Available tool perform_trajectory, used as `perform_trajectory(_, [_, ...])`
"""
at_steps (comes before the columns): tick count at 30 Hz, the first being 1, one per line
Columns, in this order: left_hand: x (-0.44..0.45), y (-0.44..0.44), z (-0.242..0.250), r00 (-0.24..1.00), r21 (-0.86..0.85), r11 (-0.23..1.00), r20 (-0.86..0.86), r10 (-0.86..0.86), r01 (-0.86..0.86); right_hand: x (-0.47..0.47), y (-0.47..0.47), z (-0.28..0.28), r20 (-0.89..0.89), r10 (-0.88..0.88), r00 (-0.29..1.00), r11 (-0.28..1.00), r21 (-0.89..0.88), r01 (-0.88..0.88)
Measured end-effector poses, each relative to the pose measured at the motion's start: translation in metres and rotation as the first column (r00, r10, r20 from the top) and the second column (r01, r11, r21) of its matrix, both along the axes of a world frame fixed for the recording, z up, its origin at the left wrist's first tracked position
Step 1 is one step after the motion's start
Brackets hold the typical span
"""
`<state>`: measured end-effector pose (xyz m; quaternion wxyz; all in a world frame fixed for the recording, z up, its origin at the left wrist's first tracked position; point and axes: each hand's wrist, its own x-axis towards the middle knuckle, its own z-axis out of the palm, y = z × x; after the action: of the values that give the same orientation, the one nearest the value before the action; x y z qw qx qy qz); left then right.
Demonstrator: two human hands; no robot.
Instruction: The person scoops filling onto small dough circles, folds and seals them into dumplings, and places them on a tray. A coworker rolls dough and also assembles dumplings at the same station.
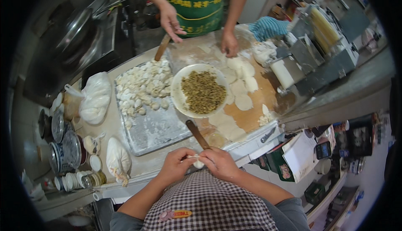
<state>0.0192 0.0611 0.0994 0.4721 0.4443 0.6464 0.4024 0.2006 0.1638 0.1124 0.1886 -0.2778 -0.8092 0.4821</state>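
Note:
My left hand [176, 165] and my right hand [222, 164] meet close to my checked apron, pinching the edge of a small white dumpling [198, 164] between their fingers. A flat wooden spatula [196, 133] sticks out forward from my right hand. Ahead lies a round bowl [176, 97] of brownish-green chopped filling [204, 91]. Left of it, a floured metal tray [154, 130] carries many dumplings [143, 85], mostly heaped over its far half. Flat dough wrappers [227, 126] overlap right of the spatula, with further round wrappers [243, 101] beyond.
Across the table, a co-worker's hands [171, 20] hover near another wooden spatula [162, 47] and touch wrappers [230, 44]. A dough-rolling machine [314, 45] stands right. Plastic bags [95, 99], a cloth bag [117, 158] and lidded jars [91, 179] line the left.

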Motion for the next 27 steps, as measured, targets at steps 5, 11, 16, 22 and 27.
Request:
perform_trajectory(5, [-0.076,-0.004,-0.014,0.79,0.004,0.999,-0.612,-0.031,0.042,0.016,0.041,-0.043,0.113,-0.132,0.985,0.883,0.465,0.065])
perform_trajectory(11, [-0.127,-0.018,0.008,0.79,-0.02,0.965,-0.58,0.202,-0.261,0.062,0.108,-0.081,0.461,-0.447,0.767,0.872,0.417,0.257])
perform_trajectory(16, [-0.093,0.003,0.0,0.837,0.049,0.998,-0.547,-0.009,0.043,0.069,0.114,-0.059,0.469,-0.373,0.8,0.913,0.34,0.227])
perform_trajectory(22, [-0.045,0.043,0.005,0.906,0.269,0.961,-0.418,0.057,0.064,0.033,0.099,0.017,0.261,-0.151,0.953,0.976,0.194,0.102])
perform_trajectory(27, [-0.02,0.06,-0.008,0.998,0.164,0.985,0.032,0.044,-0.049,-0.021,0.077,0.045,0.065,0.116,0.991,0.98,-0.17,-0.104])
